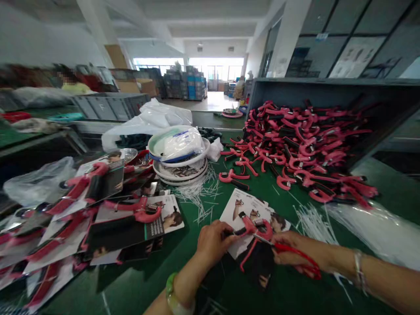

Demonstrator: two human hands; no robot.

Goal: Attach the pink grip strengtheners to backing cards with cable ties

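Observation:
A pink hand grip strengthener [257,224] with a metal spring lies on a printed card [231,211] in front of me. My left hand [215,243] is closed, thumb and fingers pinched at the strengthener's left end, by its black handle. Whether a thin tie is also between those fingers, I cannot tell. Red-handled scissors [303,258] are in my right hand [292,249]; their blades point left, across the strengthener. Left of my hands, another strengthener [144,211] rests on its card, above a pile of carded ones [62,238].
Loose pink strengtheners [302,144] spill from a tipped grey bin [334,82] at right. White plastic ties [316,223] lie beside my right forearm, more ties [200,197] near stacked bowls [180,173]. Plastic bags [377,232] lie around. A person [74,83] is at far left.

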